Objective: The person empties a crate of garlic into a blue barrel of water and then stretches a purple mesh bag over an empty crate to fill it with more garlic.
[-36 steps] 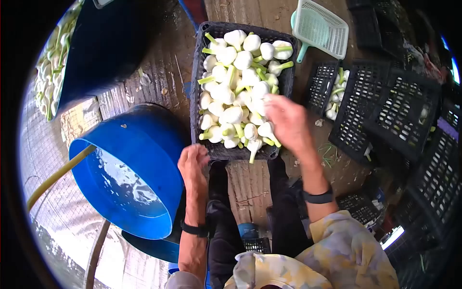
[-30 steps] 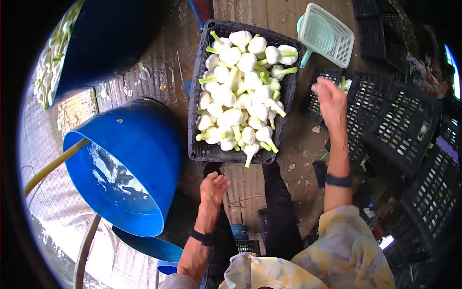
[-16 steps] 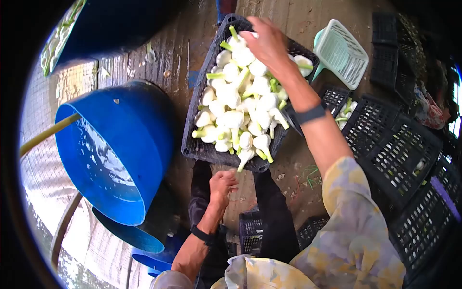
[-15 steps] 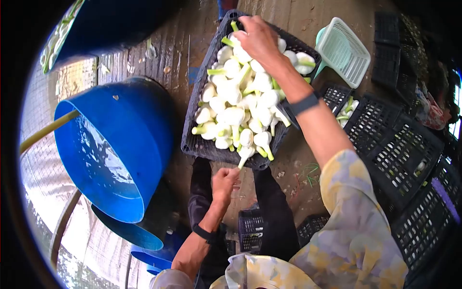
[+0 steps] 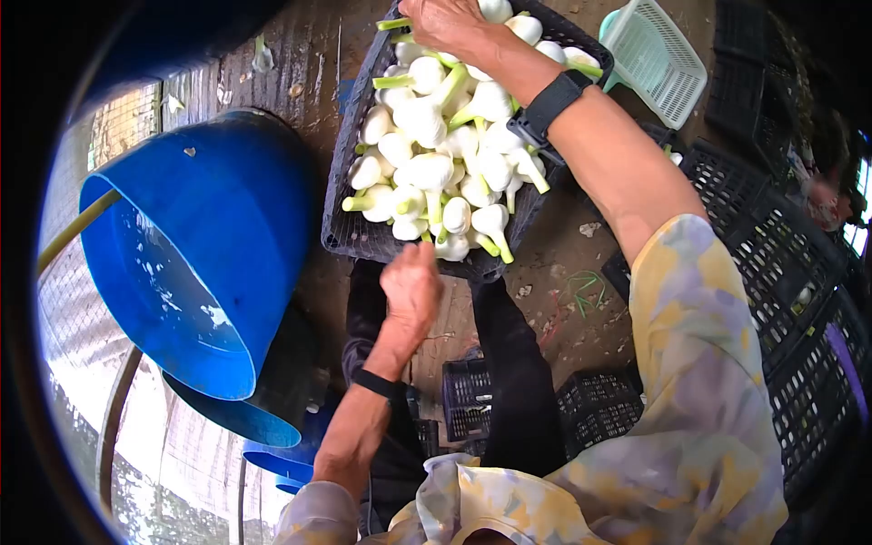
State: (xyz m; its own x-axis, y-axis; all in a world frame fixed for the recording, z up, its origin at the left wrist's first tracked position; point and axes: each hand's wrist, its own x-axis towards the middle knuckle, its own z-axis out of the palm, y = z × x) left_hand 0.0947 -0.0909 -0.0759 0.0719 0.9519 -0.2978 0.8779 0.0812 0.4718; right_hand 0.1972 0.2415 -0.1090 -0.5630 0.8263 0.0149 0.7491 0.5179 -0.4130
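A black plastic crate [image 5: 336, 213] holds a heap of white garlic bulbs [image 5: 420, 123] with short green stems. Over its far left part, my right hand [image 5: 445, 23] is curled among the bulbs at the top edge of the view. A green stem pokes out beside its fingers, seemingly from a bulb in its grasp; the fingertips are partly cut off. My left hand [image 5: 413, 289] is closed at the near rim, just below the lowest bulbs. Its fingers face away, so whatever they hold is hidden.
A blue barrel [image 5: 213, 227] with a pole in it lies tilted at the left, with other blue containers below. A pale green-white basket [image 5: 656, 64] stands beyond the crate. Black crates [image 5: 781, 245] line the right side. Green scraps [image 5: 586, 291] litter the floor.
The view has shifted, so the crate sits higher and further left. My left hand no longer shows a bulb by its stem and is closer to the rim. My right hand stays over the far bulbs.
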